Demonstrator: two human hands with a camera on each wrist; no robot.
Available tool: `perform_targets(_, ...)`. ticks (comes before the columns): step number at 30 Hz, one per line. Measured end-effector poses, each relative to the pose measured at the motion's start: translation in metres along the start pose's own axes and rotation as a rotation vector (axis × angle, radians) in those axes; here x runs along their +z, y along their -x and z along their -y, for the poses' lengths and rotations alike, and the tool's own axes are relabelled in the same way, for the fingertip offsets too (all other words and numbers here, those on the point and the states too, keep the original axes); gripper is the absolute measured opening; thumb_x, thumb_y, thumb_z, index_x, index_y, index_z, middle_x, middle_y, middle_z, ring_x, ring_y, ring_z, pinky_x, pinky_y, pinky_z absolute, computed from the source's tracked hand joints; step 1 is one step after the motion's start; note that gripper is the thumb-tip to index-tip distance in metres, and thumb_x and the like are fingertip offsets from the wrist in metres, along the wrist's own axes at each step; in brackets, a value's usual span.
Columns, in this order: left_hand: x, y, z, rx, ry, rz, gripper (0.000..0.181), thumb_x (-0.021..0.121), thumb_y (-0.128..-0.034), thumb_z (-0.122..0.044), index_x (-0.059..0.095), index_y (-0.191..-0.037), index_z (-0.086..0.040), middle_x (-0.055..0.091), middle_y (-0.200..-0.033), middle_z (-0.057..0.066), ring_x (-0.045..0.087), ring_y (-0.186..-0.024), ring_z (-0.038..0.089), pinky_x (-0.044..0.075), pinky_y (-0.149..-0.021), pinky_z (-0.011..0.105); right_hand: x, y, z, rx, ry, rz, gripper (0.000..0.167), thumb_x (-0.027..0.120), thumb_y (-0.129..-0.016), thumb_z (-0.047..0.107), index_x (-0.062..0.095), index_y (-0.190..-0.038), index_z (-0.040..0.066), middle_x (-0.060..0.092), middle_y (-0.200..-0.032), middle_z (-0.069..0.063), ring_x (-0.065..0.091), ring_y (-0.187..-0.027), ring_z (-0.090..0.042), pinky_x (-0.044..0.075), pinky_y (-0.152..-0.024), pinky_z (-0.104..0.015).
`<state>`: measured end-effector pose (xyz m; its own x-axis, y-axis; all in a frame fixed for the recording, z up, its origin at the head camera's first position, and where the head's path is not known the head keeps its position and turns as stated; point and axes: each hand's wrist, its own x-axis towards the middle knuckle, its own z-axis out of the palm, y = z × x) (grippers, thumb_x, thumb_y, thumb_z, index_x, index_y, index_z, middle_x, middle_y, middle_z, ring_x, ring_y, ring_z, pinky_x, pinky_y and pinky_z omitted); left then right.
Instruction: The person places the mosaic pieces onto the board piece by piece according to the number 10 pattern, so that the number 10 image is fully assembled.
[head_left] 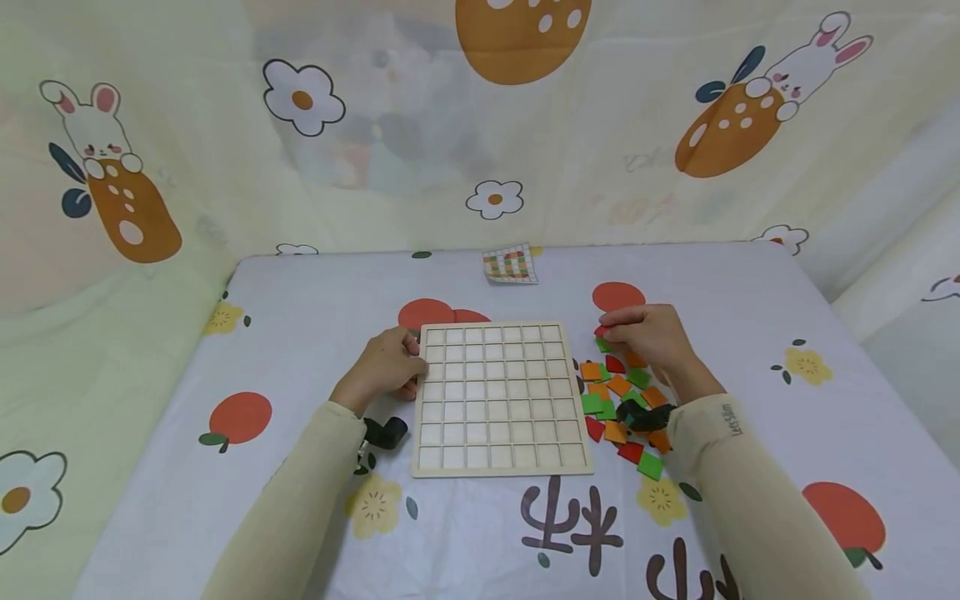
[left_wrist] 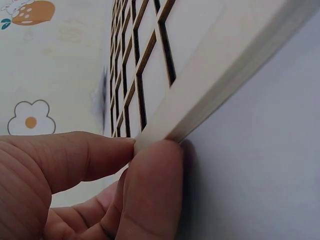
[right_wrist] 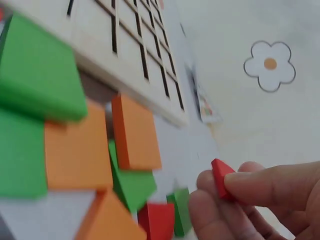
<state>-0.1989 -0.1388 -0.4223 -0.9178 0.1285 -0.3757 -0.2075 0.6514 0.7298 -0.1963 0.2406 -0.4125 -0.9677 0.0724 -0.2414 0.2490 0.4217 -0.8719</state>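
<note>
A square wooden grid board [head_left: 498, 411] with rows of shallow compartments lies flat on the cloth in front of me. My left hand [head_left: 384, 364] is at its left edge, thumb and finger pinching the board's rim [left_wrist: 195, 105] in the left wrist view. Above the far end of a pile of coloured pieces, my right hand [head_left: 651, 335] pinches a small red piece [right_wrist: 220, 176] between thumb and fingers. Green tiles [right_wrist: 37, 70], orange tiles [right_wrist: 136, 132] and red pieces [head_left: 630, 452] lie loosely heaped along the board's right side, some overlapping.
Behind the board, a small card with a coloured grid pattern [head_left: 511, 265] rests near the back of the table. The white tablecloth [head_left: 285, 500] is printed with fruit and flowers. A patterned curtain [head_left: 390, 167] hangs behind and at the sides.
</note>
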Motion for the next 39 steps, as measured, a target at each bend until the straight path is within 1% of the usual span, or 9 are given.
perform_targets(3, 0.000, 0.000, 0.000, -0.002, 0.002, 0.001, 0.021, 0.066, -0.0947, -0.007, 0.053, -0.110, -0.002, 0.063, -0.075, 0.012, 0.061, -0.053, 0.015, 0.059, -0.052, 0.026, 0.005, 0.001, 0.004, 0.007, 0.008, 0.006, 0.033, 0.066, -0.103, 0.014, 0.068, -0.132, -0.003, 0.067, -0.125, -0.023, 0.070, -0.082, -0.014, 0.060, -0.075, -0.021)
perform_targets(6, 0.001, 0.000, -0.001, -0.005, 0.004, 0.001, 0.020, 0.066, -0.0949, -0.007, 0.053, -0.109, -0.002, 0.063, -0.074, 0.011, 0.060, -0.053, 0.015, 0.059, -0.052, 0.026, 0.009, 0.001, 0.008, 0.007, 0.035, 0.018, 0.032, 0.066, -0.103, 0.018, 0.070, -0.129, -0.001, 0.070, -0.113, -0.018, 0.057, -0.062, -0.014, 0.052, -0.058, -0.022)
perform_targets(8, 0.001, 0.000, 0.000, -0.007, 0.006, 0.002, 0.020, 0.066, -0.0950, -0.007, 0.053, -0.109, -0.002, 0.063, -0.074, 0.011, 0.060, -0.053, 0.015, 0.059, -0.052, 0.026, 0.011, 0.001, 0.011, 0.003, 0.044, 0.026, 0.032, 0.067, -0.102, 0.020, 0.071, -0.126, -0.001, 0.072, -0.104, -0.014, 0.054, -0.060, -0.014, 0.047, -0.054, -0.024)
perform_targets(11, 0.000, 0.000, 0.000, -0.007, 0.007, 0.001, 0.020, 0.066, -0.0950, -0.007, 0.053, -0.109, -0.002, 0.063, -0.074, 0.011, 0.061, -0.054, 0.014, 0.059, -0.053, 0.026, 0.015, 0.000, 0.014, 0.001, 0.010, 0.055, 0.033, 0.066, -0.102, 0.017, 0.069, -0.129, -0.004, 0.073, -0.101, -0.012, 0.066, -0.068, -0.013, 0.057, -0.063, -0.021)
perform_targets(14, 0.000, 0.001, 0.000, -0.002, 0.011, 0.001, 0.020, 0.065, -0.0946, -0.007, 0.053, -0.109, -0.002, 0.063, -0.074, 0.011, 0.061, -0.054, 0.014, 0.059, -0.053, 0.026, 0.022, -0.001, 0.017, 0.031, -0.060, 0.107, 0.036, 0.064, -0.103, 0.013, 0.063, -0.134, -0.006, 0.075, -0.104, -0.014, 0.076, -0.083, -0.017, 0.063, -0.080, -0.027)
perform_targets(18, 0.000, 0.001, 0.000, 0.005, 0.010, -0.002, 0.019, 0.065, -0.0939, -0.006, 0.053, -0.108, -0.002, 0.063, -0.073, 0.011, 0.061, -0.053, 0.014, 0.059, -0.052, 0.026, 0.032, -0.003, 0.020, 0.094, -0.160, 0.158, 0.035, 0.063, -0.102, 0.009, 0.061, -0.134, -0.007, 0.076, -0.100, -0.017, 0.078, -0.084, -0.020, 0.063, -0.083, -0.032)
perform_targets(22, 0.000, 0.000, 0.001, 0.012, 0.009, -0.003, 0.019, 0.065, -0.0940, -0.006, 0.053, -0.108, -0.002, 0.063, -0.073, 0.012, 0.061, -0.053, 0.014, 0.059, -0.052, 0.026, 0.043, -0.005, 0.024, 0.120, -0.200, 0.177, 0.034, 0.066, -0.100, 0.007, 0.063, -0.130, -0.009, 0.077, -0.094, -0.014, 0.078, -0.081, -0.019, 0.064, -0.080, -0.031)
perform_targets(30, 0.001, -0.001, 0.002, 0.000, 0.028, 0.002, 0.019, 0.065, -0.0936, -0.006, 0.052, -0.108, -0.003, 0.063, -0.073, 0.011, 0.061, -0.053, 0.014, 0.059, -0.052, 0.027, 0.064, -0.004, 0.030, 0.160, -0.098, 0.131, 0.028, 0.068, -0.101, 0.014, 0.070, -0.121, -0.005, 0.077, -0.087, -0.010, 0.075, -0.076, -0.018, 0.064, -0.073, -0.028)
perform_targets(39, 0.001, -0.002, 0.003, -0.005, 0.046, -0.001, 0.019, 0.065, -0.0928, -0.006, 0.052, -0.107, -0.003, 0.063, -0.072, 0.011, 0.061, -0.052, 0.015, 0.059, -0.052, 0.027, 0.071, 0.000, 0.033, 0.127, 0.021, 0.091, 0.024, 0.072, -0.098, 0.016, 0.075, -0.114, -0.002, 0.077, -0.093, -0.012, 0.073, -0.073, -0.018, 0.064, -0.070, -0.027)
